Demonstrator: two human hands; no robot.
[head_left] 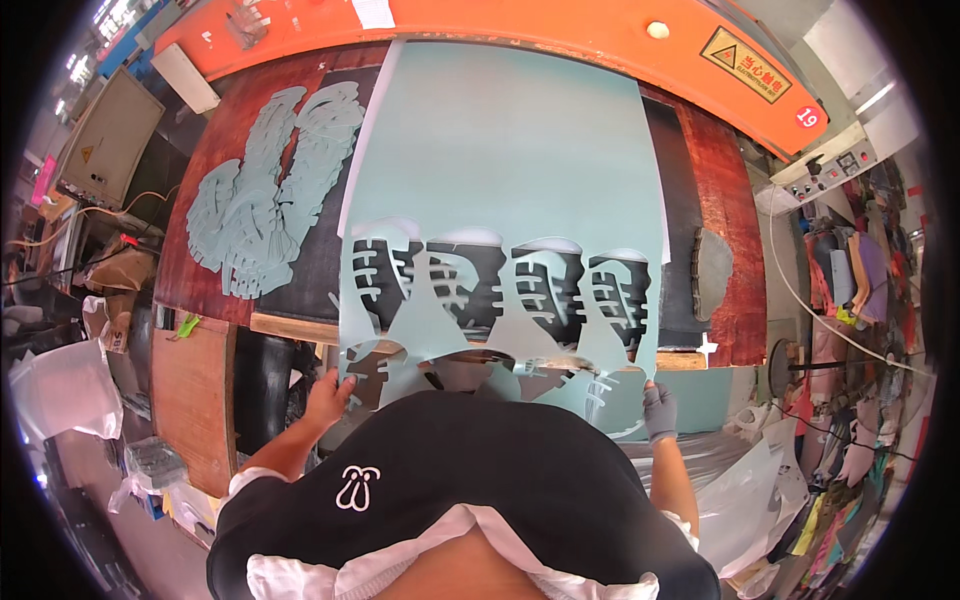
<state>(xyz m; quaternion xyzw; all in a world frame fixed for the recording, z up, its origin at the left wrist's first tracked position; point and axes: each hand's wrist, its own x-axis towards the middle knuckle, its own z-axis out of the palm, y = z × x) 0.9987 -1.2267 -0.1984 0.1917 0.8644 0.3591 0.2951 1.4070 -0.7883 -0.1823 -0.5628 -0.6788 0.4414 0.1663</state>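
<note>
A pale green sheet (520,140) lies across the dark board in front of me, its near part cut through with several shoe-upper-shaped openings. The cut near edge hangs over the table's front toward my body. My left hand (328,396) is bare and pinches the sheet's left near corner. Opposite it, my right hand (660,412), in a grey glove, grips the right near corner between thumb and fingers. Black board shows through the openings between both hands. Left of the sheet, loose cut pieces (265,200) of the same pale green lie in overlapping piles.
An orange machine beam (480,22) spans the far side of the reddish-brown table (735,230). A grey curved-edged piece (712,272) lies on the right. A control box (835,165) with switches stands at far right, near hanging coloured scraps (850,270). Clear plastic (745,480) lies low right.
</note>
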